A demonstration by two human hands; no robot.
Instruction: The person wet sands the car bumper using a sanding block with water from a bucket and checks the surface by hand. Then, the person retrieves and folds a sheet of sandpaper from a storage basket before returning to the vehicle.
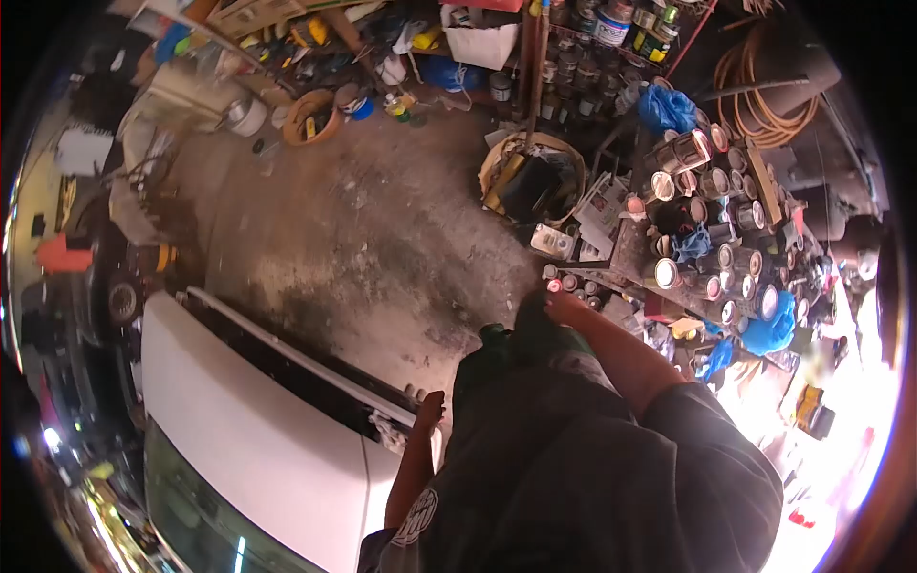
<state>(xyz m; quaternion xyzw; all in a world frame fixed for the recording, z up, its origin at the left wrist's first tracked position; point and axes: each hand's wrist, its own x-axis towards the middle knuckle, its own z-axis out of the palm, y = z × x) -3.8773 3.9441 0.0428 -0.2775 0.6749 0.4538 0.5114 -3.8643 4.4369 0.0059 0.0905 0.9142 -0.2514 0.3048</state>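
My left hand (pixel 432 411) hangs low beside the front corner of a white car (pixel 258 411). It is close to a pale, uneven part (pixel 390 432) at the car's edge; whether it touches that part I cannot tell. The fingers are small and dark here, and nothing shows clearly in them. My right hand (pixel 564 307) hangs in front of my right leg, near a few small cans (pixel 570 283) at the corner of a crowded bench. Its fingers are partly lost against the dark trousers, so their pose is unclear.
Many paint cans (pixel 716 181) and blue plastic bags (pixel 769 325) crowd the bench at right. A round bin (pixel 487 181) stands on the stained concrete floor (pixel 353 220). An orange tub (pixel 313 103) and a metal pot (pixel 246 116) sit further back. A coiled hose (pixel 759 86) hangs upper right.
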